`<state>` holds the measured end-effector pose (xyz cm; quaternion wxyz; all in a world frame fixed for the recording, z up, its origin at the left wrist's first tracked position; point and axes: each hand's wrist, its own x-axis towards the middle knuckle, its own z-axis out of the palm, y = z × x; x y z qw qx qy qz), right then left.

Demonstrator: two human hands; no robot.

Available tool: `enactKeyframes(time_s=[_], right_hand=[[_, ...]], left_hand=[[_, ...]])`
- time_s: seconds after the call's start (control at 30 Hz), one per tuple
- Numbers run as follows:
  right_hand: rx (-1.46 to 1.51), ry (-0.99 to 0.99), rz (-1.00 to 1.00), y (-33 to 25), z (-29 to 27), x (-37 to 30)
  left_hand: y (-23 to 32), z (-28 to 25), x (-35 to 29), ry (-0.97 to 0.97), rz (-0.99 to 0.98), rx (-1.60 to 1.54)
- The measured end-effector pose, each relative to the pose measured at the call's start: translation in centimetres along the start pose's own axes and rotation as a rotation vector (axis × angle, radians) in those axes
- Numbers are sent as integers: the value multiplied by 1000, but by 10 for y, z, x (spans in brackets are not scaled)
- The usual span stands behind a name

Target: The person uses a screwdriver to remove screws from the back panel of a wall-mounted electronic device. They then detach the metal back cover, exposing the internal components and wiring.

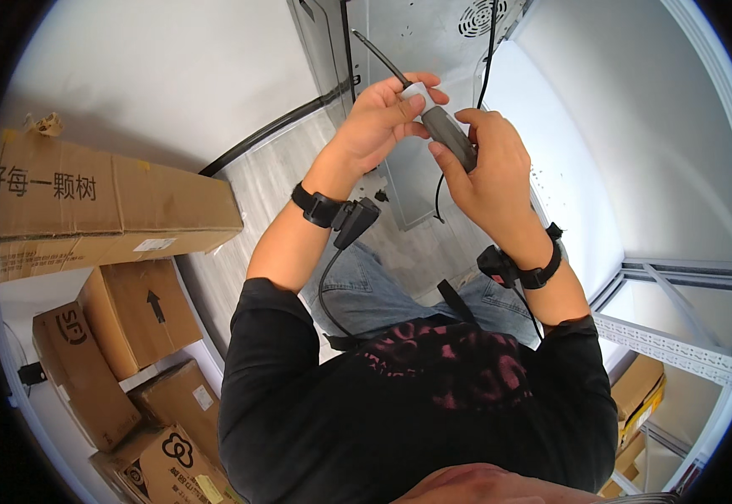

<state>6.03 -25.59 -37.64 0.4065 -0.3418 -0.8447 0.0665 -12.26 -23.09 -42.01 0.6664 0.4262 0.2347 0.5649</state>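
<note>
Between my two hands is a screwdriver-like tool (443, 128). It has a dark grey handle, a light collar and a long thin dark shaft pointing to the upper left. My left hand (380, 120) grips it at the collar, thumb on top and some fingers behind. At the lower end of the handle, my right hand (490, 160) closes round it with thumb and fingers. Part of the handle is hidden by the right hand. Beyond the hands stands a grey metal panel (412, 42) with a round slotted vent (477, 17).
Cardboard boxes (177, 197) are stacked on the left. A black cable (489, 63) hangs down the panel. On the right are a white wall (660, 151) and a metal shelf frame (676, 349). Black straps with small devices (356, 220) sit on both my wrists, with thin cables attached.
</note>
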Motion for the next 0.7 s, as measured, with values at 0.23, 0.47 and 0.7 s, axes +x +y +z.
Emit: enactKeyframes(time_s=[0.23, 0.47, 0.7], right_hand=[[-154, 94, -55, -12, 1, -1], [77, -45, 259, -9, 3, -4], [242, -152, 436, -4, 1, -4]], left_hand=[[4, 10, 2, 45, 25, -46], [0, 3, 5, 83, -131, 5], [7, -1, -3, -101, 16, -13]])
